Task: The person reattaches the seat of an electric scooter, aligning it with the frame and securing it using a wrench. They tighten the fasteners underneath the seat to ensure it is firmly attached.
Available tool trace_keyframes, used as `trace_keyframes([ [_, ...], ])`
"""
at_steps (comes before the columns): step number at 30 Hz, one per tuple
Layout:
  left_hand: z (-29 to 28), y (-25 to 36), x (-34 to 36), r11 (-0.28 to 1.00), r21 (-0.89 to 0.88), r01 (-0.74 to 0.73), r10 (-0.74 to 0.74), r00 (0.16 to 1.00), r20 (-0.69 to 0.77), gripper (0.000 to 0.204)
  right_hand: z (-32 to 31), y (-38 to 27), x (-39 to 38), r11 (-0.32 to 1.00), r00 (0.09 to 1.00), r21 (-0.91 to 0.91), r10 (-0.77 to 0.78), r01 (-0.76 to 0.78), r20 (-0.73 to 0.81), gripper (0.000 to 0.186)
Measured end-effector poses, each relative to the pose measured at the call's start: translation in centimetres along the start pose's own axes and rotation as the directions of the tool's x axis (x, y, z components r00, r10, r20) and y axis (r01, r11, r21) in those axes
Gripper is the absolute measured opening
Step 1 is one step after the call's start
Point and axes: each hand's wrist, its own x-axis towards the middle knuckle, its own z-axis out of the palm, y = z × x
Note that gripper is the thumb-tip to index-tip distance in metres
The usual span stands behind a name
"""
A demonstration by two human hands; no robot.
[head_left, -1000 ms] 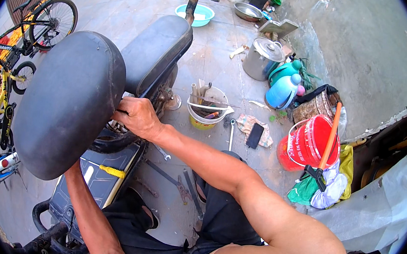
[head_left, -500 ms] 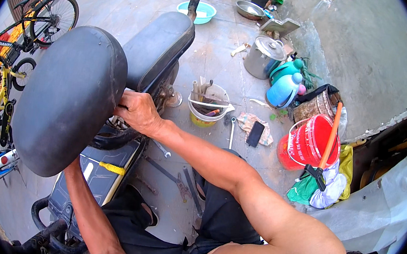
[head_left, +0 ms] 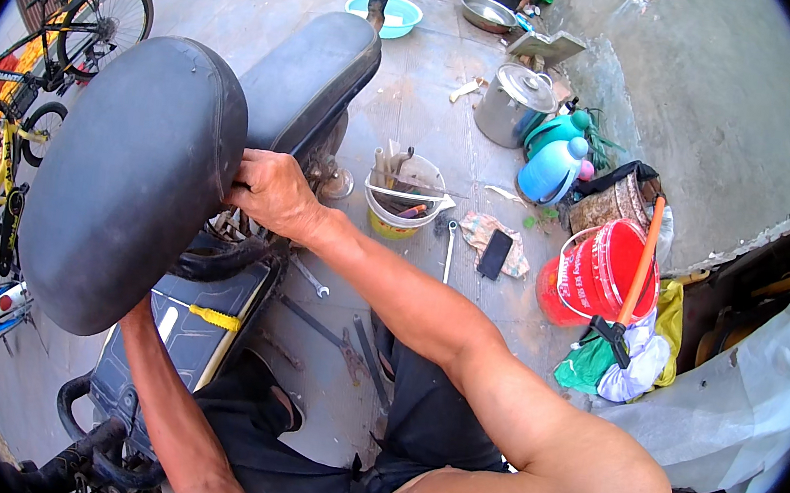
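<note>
A black padded scooter seat point(head_left: 134, 183) is tipped up at the left, in front of the longer rear seat point(head_left: 313, 72). My right hand point(head_left: 272, 194) is at its right edge, fingers bent and closed, the tips hidden behind the padding. What they pinch, if anything, is not visible. My left forearm point(head_left: 166, 396) reaches up beneath the seat's near end, so the left hand's fingers are out of sight. Below the seat, a yellow-handled screwdriver point(head_left: 214, 318) lies on the dark floorboard point(head_left: 184, 344). Dark frame parts point(head_left: 228, 257) show under my right wrist.
On the ground to the right are wrenches point(head_left: 310, 278), pliers point(head_left: 351, 353), a tool bucket point(head_left: 404, 197) and a phone point(head_left: 494, 255) on a cloth. Further right stands a red bucket point(head_left: 571, 286) beside an orange-handled tool point(head_left: 645, 260). Bicycles point(head_left: 46, 61) stand at far left.
The seat sits slightly higher and further left in the picture, with the whole view shifted a little. Both hands keep nearly the same places at the seat.
</note>
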Motion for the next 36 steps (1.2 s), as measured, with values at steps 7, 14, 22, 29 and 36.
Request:
trace_keyframes([
  [7, 0.2, 0.0, -0.1, 1.0, -0.002, -0.005, 0.005, 1.0, 0.001, 0.037, -0.1, 0.4, 0.1, 0.816, 0.954, 0.494, 0.266, -0.3, 0.139, 0.026],
  [14, 0.0, -0.2, -0.2, 1.0, 0.009, -0.011, 0.011, 1.0, 0.001, 0.036, -1.6, -1.0, 0.3, 0.734, 0.856, 0.455, 0.352, -0.504, 0.379, 0.025],
  [22, 0.2, 0.1, 0.1, 1.0, 0.003, -0.021, 0.021, 1.0, -0.003, 0.036, -0.1, -0.2, -1.0, 0.861, 0.893, 0.266, 0.37, -0.434, 0.256, 0.021],
  [29, 0.3, 0.7, 0.2, 1.0, -0.003, -0.028, 0.028, 1.0, -0.004, 0.036, 1.5, -0.1, -2.0, 0.538, 0.592, 0.256, 0.67, -0.803, 0.448, 0.016],
  [36, 0.0, 2.4, 0.7, 0.999, -0.027, -0.046, 0.046, 0.999, 0.015, 0.035, 0.2, 2.2, -1.8, 0.154, 0.467, 0.575, 0.762, -0.803, 0.448, 0.018],
])
